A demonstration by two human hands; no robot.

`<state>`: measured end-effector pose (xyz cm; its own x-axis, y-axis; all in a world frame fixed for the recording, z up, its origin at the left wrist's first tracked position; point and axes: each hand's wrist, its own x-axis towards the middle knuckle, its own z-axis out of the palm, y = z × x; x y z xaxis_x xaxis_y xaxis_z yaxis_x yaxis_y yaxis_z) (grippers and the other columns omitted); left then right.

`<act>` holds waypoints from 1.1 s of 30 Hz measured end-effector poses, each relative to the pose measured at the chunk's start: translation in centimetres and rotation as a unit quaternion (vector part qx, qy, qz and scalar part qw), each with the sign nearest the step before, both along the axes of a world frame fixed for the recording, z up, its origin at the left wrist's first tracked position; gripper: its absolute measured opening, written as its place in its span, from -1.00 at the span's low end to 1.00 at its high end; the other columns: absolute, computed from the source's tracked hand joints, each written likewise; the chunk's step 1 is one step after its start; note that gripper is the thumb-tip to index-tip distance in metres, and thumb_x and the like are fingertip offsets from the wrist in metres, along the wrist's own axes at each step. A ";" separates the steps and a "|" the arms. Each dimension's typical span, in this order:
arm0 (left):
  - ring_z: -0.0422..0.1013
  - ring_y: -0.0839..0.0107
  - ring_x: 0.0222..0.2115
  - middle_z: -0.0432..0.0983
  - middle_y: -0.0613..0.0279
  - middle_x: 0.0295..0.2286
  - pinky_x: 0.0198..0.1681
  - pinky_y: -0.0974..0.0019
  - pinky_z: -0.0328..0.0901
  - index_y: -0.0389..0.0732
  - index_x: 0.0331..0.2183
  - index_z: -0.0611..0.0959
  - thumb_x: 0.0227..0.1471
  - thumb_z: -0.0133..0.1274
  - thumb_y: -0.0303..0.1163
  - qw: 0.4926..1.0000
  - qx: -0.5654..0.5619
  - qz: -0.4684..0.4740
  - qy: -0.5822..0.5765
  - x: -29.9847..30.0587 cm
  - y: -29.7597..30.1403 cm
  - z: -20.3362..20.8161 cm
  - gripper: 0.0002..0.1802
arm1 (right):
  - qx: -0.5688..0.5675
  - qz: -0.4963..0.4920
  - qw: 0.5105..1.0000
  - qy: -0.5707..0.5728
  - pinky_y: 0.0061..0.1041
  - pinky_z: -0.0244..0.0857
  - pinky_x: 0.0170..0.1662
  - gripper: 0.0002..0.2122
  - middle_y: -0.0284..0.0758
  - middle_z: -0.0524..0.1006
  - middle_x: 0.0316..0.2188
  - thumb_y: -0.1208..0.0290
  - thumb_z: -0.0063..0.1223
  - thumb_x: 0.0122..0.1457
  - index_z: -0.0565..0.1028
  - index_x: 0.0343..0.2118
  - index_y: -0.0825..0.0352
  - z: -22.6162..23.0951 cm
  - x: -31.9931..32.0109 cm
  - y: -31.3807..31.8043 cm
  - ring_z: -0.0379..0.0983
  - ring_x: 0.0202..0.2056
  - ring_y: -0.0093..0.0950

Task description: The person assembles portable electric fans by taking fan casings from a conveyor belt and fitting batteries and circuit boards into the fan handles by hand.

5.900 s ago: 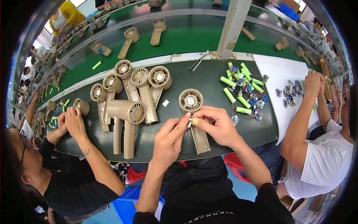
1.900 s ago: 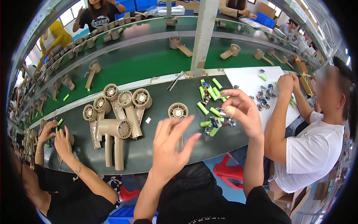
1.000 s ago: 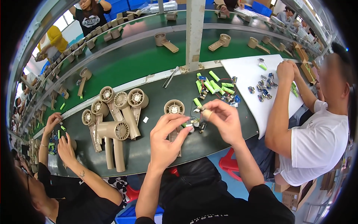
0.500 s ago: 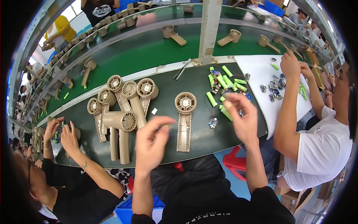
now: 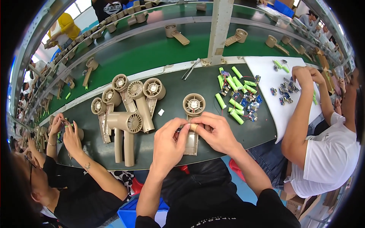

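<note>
Both of my hands meet over a beige handheld-fan half-shell, its round fan head lying just beyond them. The shell's handle points toward me and is partly covered by my fingers. In my left hand the thumb and fingers are pinched together, with a small dark piece showing among them, too small to name. My right hand is pinched too, its fingertips touching those of the left; whatever lies between them is hidden.
To the left lie several beige fan bodies. Green battery cells with wired circuit boards pile up at the right. Tweezers and a white scrap are on the table. Co-workers sit at both sides, near a white sheet.
My hands were apart on either side of the fan shell; they have come together over its handle, fingertips meeting. The right-hand co-worker's hands have lowered toward the white sheet.
</note>
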<state>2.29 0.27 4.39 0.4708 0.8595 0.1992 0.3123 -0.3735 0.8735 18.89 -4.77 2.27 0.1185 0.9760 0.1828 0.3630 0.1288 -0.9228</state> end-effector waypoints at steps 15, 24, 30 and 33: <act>0.55 0.31 -0.38 0.61 0.05 -0.37 -0.27 0.34 0.40 -0.36 -0.12 0.64 0.03 0.14 -0.63 0.997 0.064 0.018 -0.032 -0.8 -0.6 -2.0 -0.70 | -0.001 0.003 0.997 0.071 -0.68 0.07 -0.51 -0.93 -0.46 0.43 -0.47 0.60 0.11 0.12 0.56 -0.34 0.45 -0.2 -0.4 0.4 0.21 -0.56 -0.76; 0.50 0.32 -0.42 0.58 0.09 -0.37 -0.35 0.36 0.37 -0.29 -0.10 0.67 -0.03 0.17 -0.68 0.985 0.174 0.014 -0.007 -0.9 -0.1 -3.5 -0.62 | 0.014 -0.008 1.000 0.022 -0.66 0.10 -0.51 -0.92 -0.42 0.45 -0.46 0.57 0.12 0.13 0.57 -0.33 0.45 -0.2 -0.4 0.4 0.24 -0.57 -0.73; 0.47 0.33 -0.44 0.56 0.12 -0.41 -0.38 0.35 0.36 -0.29 -0.12 0.68 -0.04 0.18 -0.69 0.969 0.246 0.011 0.007 -1.0 0.2 -4.0 -0.63 | 0.060 0.002 0.998 -0.007 -0.60 0.22 -0.54 -0.89 -0.35 0.46 -0.50 0.52 0.16 0.12 0.56 -0.31 0.43 -0.9 0.1 0.7 0.37 -0.60 -0.61; 0.45 0.33 -0.45 0.55 0.12 -0.42 -0.39 0.34 0.35 -0.31 -0.12 0.68 -0.05 0.20 -0.68 0.971 0.239 0.012 -0.017 -1.0 0.2 -4.2 -0.63 | 0.039 0.013 0.999 0.009 -0.58 0.24 -0.56 -0.91 -0.36 0.48 -0.49 0.55 0.15 0.10 0.57 -0.33 0.41 -0.8 -0.1 0.7 0.41 -0.60 -0.57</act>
